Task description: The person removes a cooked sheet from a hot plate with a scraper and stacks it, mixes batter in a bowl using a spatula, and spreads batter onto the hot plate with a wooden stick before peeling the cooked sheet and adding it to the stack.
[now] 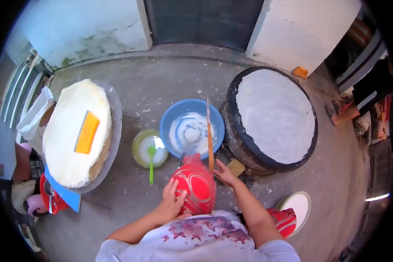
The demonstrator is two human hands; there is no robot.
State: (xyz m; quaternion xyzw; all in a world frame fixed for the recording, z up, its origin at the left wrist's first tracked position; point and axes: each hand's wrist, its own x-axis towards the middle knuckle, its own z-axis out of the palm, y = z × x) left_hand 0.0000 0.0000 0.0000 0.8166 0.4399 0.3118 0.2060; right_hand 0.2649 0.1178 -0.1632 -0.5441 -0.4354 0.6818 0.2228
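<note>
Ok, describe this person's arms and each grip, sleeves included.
The left grip and right grip are ungloved hands on bare forearms. The short left sleeve and right sleeve are whitish; the shirt bears purple-pink butterflies.

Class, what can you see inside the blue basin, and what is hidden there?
A white mixture coats the inside of the blue basin. A wooden stick crosses its right side, hiding a strip; the red cloth covers part of the near edge.
</note>
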